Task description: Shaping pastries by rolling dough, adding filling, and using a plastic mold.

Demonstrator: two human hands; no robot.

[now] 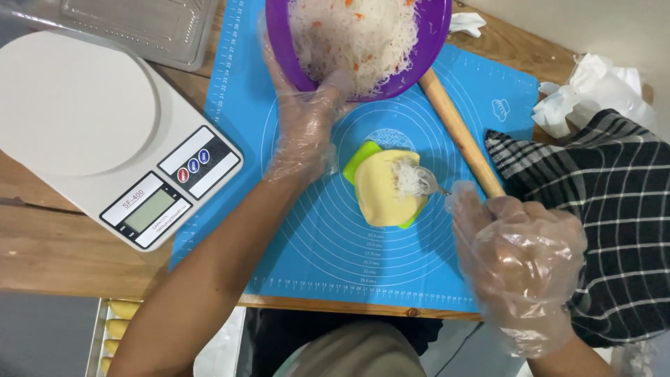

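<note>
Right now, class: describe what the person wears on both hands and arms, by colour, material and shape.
The left hand and the right hand each wear a loose, crinkled, transparent thin plastic disposable glove, baggy and ending near the wrist. Both forearms are bare, with no sleeves, watch or jewellery visible.

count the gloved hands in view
2. The left hand holds the rim of the purple bowl at the top; the right hand holds a utensil over the dough round, lower right.
</note>
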